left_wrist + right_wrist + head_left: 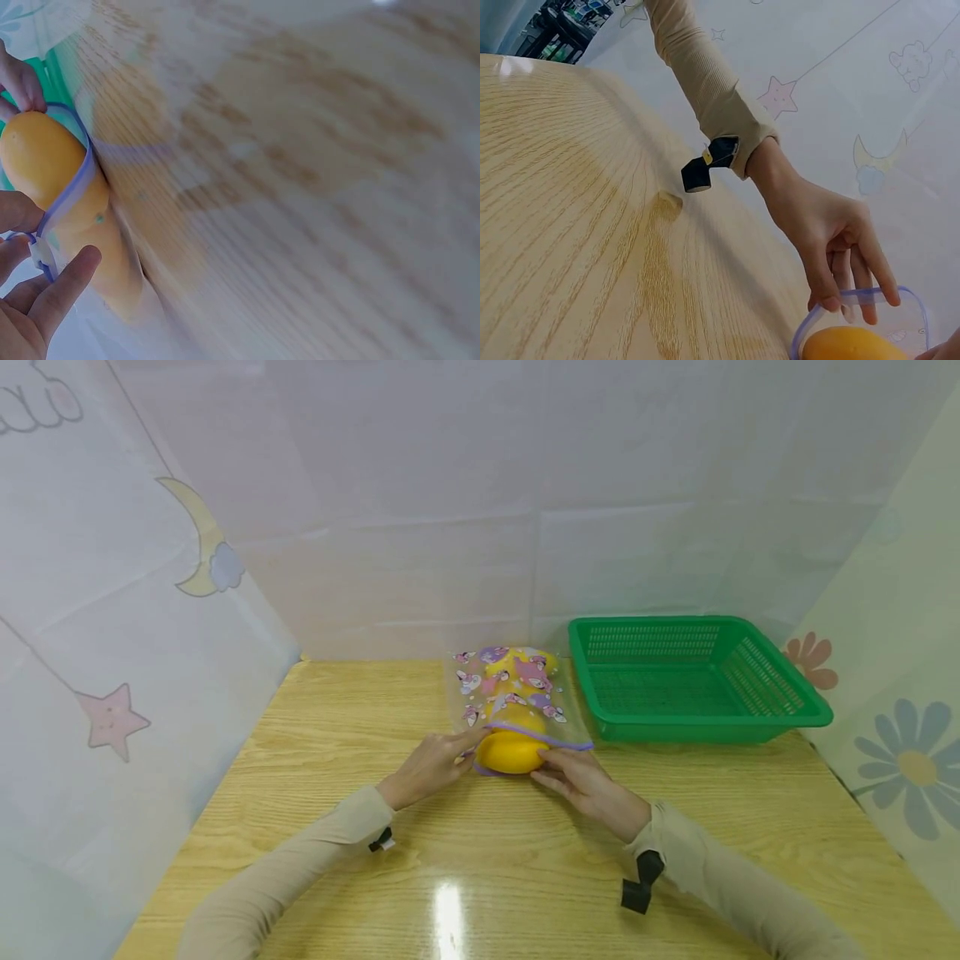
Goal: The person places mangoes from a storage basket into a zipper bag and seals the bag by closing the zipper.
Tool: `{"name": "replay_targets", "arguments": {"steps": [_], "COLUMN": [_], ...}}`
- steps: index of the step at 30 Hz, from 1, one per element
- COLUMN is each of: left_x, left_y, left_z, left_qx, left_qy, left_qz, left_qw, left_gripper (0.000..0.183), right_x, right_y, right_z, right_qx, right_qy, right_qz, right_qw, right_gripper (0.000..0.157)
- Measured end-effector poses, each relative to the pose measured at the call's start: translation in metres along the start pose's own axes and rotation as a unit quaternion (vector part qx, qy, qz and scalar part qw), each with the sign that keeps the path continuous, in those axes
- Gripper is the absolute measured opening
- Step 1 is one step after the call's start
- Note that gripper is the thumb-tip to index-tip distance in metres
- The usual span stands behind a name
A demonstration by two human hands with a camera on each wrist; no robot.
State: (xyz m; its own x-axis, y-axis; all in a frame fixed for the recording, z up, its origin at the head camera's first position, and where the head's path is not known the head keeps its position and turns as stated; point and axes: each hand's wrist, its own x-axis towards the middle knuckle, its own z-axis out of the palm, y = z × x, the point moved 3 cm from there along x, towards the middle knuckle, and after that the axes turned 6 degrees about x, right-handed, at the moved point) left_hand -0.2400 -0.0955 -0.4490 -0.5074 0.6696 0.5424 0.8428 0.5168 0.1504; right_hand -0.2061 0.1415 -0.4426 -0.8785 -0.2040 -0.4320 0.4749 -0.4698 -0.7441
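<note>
A clear zip bag (465, 693) with pink and purple cartoon prints lies on the table, several yellow mangoes inside it. Another yellow mango (513, 753) sits in the bag's mouth, partly within the purple zip edge (81, 176). My left hand (427, 768) pinches the left side of that edge near the white slider (39, 251), holding the mouth apart. At the mango's right end, my right hand (588, 783) grips it with fingers and thumb. The right wrist view shows the left hand (829, 232) on the edge and only the mango's top (847, 343).
A green plastic basket (697, 720) with mesh sides stands right of the bag, nothing seen inside. The wooden table (360, 710) meets pale printed wall sheets (420, 568) at the back and sides. Black straps hang at both sleeves.
</note>
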Motion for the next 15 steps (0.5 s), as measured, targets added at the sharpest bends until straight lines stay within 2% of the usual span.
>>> {"name": "replay_targets", "arguments": {"steps": [5, 12, 15], "left_x": [0.000, 0.000, 0.000], "left_y": [0.001, 0.001, 0.000], "left_z": [0.000, -0.001, -0.001], "left_qx": [-0.006, -0.009, -0.013], "left_qy": [0.000, -0.001, 0.001], "left_qz": [0.002, 0.004, 0.011], "left_qw": [1.0000, 0.9999, 0.9999], "left_gripper": [0.051, 0.052, 0.054], "right_x": [-0.003, -0.010, -0.012], "right_y": [-0.001, -0.004, -0.006], "right_z": [-0.001, -0.001, -0.002], "right_qx": [-0.004, -0.018, -0.027], "right_qy": [0.012, 0.000, -0.004], "right_qz": [-0.006, -0.010, -0.008], "right_qw": [1.000, 1.000, 1.000], "right_gripper": [0.019, 0.044, 0.047]}}
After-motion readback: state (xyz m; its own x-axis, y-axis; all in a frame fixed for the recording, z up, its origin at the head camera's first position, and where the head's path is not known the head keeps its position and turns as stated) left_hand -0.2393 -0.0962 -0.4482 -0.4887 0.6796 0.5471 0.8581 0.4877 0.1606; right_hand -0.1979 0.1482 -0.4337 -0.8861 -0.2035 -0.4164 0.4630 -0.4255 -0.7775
